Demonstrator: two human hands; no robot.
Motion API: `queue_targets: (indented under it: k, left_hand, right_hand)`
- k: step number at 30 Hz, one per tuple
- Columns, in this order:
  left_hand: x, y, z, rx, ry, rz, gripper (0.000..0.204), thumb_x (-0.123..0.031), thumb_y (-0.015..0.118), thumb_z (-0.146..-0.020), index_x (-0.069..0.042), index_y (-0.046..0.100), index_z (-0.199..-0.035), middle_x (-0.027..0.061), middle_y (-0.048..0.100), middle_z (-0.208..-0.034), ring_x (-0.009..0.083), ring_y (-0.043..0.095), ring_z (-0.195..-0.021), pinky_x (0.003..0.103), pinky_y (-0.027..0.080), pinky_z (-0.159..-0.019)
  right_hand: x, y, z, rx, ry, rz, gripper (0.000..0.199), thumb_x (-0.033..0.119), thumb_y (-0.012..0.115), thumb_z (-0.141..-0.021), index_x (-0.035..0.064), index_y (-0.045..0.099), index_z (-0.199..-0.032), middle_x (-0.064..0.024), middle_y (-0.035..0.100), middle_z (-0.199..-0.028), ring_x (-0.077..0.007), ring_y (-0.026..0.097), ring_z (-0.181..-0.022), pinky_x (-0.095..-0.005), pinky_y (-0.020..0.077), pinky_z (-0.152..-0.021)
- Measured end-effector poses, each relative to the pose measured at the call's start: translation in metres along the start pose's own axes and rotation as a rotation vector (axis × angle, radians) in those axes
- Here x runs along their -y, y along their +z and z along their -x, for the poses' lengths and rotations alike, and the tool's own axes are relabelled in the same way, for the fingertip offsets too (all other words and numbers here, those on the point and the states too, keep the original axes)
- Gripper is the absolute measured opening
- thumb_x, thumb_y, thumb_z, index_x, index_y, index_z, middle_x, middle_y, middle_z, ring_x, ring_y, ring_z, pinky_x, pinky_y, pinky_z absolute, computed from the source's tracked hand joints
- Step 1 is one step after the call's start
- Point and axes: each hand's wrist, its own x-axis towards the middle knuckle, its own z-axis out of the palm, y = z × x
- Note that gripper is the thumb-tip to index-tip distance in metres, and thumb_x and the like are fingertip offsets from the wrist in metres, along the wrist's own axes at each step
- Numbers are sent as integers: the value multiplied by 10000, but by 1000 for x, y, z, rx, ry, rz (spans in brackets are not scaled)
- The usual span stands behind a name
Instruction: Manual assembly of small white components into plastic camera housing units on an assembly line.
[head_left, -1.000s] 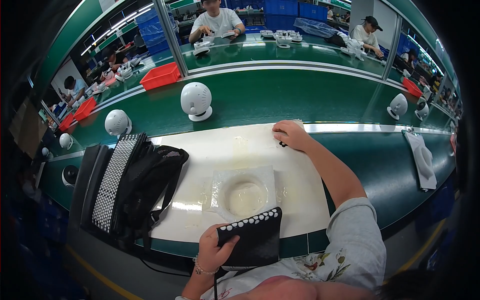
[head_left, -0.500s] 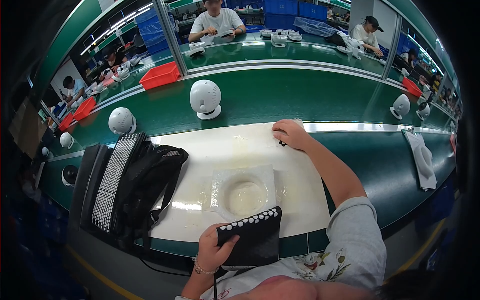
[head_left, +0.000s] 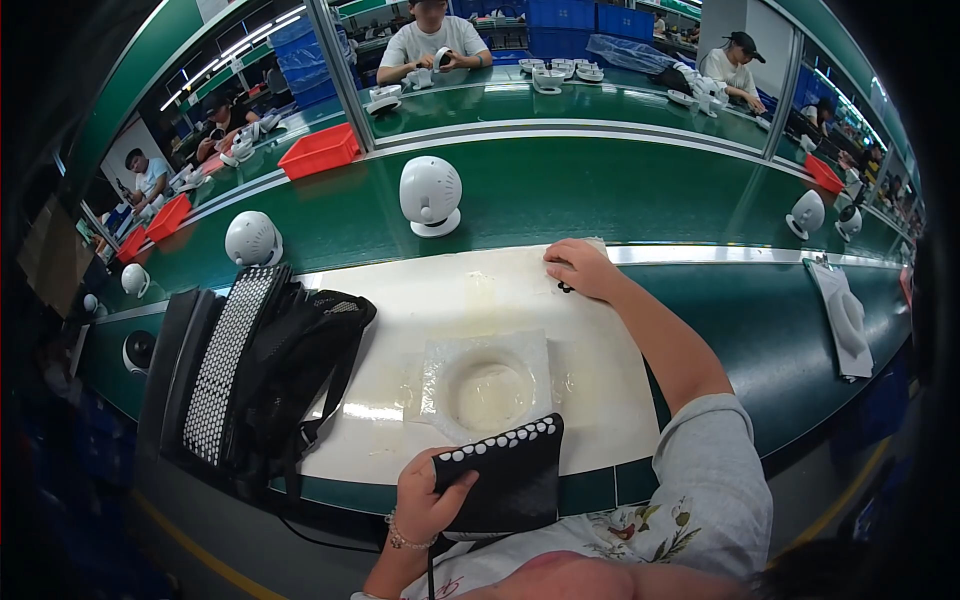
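My left hand (head_left: 428, 500) grips a black sheet-like piece (head_left: 508, 485) with a row of white round dots along its upper edge, close to my body. My right hand (head_left: 582, 268) rests on the far edge of a white board (head_left: 400, 335), its fingers loosely bent and apart, with nothing visible in them. A small black item (head_left: 566, 287) shows beneath that hand; its kind is unclear. Between the two hands, a translucent square pad with a round hollow (head_left: 540, 375) sits on the board, with clear tape around it.
Left on the board lie a dotted black panel (head_left: 228, 365) and a black mesh bag (head_left: 310, 345). Beyond, a green conveyor belt (head_left: 600, 185) carries round white devices, one (head_left: 431, 195) straight ahead. A red tray (head_left: 320, 150) and co-workers are across it. A clipboard (head_left: 840, 318) lies right.
White devices on the belt have shifted slightly right. The co-worker opposite has raised a white ring-shaped part. My hands and the black piece have stayed in place.
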Motion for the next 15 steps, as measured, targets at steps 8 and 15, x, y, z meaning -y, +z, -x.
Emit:
queue_targets:
  k: [8, 15]
  left_hand:
    - [-4, -1, -1, 2, -7, -3, 163, -5, 644, -691, 16, 615, -851, 99, 609, -803, 191, 588, -697, 263, 450, -640]
    - [-4, -1, -1, -2, -7, -19, 168, -11, 651, -684, 15, 612, -846, 102, 608, -801, 196, 590, -690, 265, 451, -635]
  right_hand:
    - [0, 0, 1, -14, -25, 14, 240, 226, 568, -816, 42, 599, -967, -94, 572, -1020, -256, 510, -985, -333, 410, -851]
    - [2, -2, 1, -9, -20, 11, 244, 228, 567, -814, 39, 600, -964, -95, 573, -1024, -257, 506, -992, -338, 408, -855]
